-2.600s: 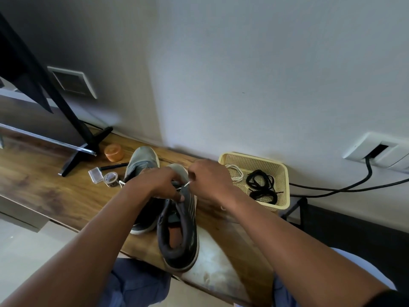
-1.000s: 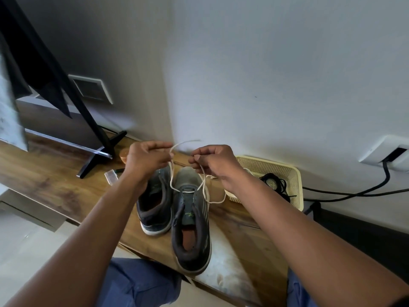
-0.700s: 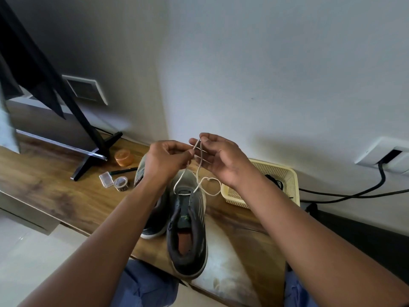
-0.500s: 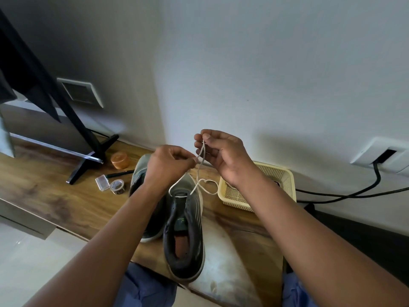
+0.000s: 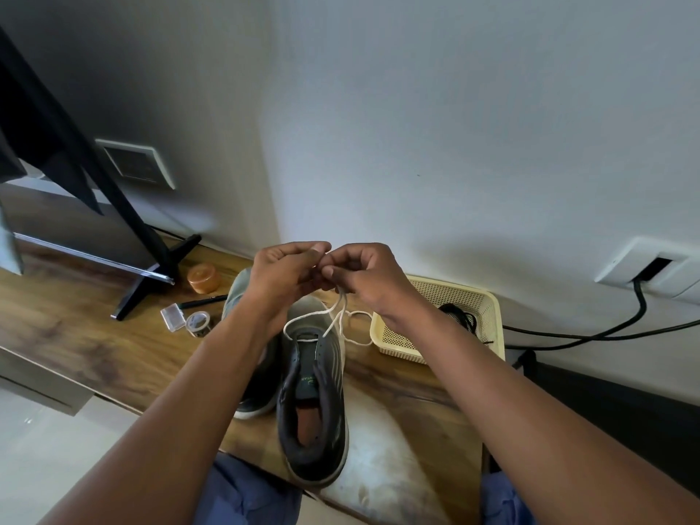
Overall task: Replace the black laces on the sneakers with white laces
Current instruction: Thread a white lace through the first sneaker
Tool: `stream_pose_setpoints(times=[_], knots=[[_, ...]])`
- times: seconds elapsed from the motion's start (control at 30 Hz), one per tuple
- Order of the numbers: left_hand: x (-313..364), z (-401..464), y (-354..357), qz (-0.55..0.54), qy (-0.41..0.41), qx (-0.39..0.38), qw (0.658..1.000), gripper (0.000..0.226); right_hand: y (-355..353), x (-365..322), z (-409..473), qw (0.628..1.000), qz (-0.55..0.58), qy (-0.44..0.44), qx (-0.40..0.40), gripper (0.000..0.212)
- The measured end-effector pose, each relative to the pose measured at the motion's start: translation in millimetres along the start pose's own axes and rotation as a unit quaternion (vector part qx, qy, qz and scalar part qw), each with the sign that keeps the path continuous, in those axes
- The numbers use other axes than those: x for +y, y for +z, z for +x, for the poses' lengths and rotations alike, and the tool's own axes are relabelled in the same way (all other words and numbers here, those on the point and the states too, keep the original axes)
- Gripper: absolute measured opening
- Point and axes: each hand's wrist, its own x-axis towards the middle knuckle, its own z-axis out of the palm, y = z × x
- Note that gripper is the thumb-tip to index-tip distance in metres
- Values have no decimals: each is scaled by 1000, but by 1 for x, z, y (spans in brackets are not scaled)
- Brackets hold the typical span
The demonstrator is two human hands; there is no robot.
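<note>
Since half a second ago both hands have closed together, knuckles now almost touching above the shoe's toe. The thin white cord lace (image 5: pixel 338 313) runs through the lowest eyelets of the dark grey mesh sneaker (image 5: pixel 313 395), which stands on the wood-grain tabletop (image 5: pixel 94 346) with its heel toward the person; both strands rise to the hands, and a slack loop hangs at the right. The left hand (image 5: pixel 282 276) and right hand (image 5: pixel 365 272) both have their fingers curled tight, pinching the lace ends between thumb and fingertips. The second grey sneaker (image 5: pixel 252 388) sits just beside, on the left. Black laces (image 5: pixel 460 320) lie coiled in the cream perforated plastic basket (image 5: pixel 477 308).
</note>
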Motion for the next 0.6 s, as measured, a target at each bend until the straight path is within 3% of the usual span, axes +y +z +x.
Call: stream_pose_setpoints(times=[0.23,0.33,0.43,0.6], knots=[[-2,4,0,-79,-18,28,996,6,-4,-5,1,999,34,22,0,11],[-4,6,-4,8,68,86,994,4,-11,-10,4,999,12,29,27,13],[-9,6,-3,112,132,94,980,3,-19,-12,6,997,-24,10,68,10],[-11,4,4,97,116,63,987,2,-13,-9,6,995,-27,8,93,16]])
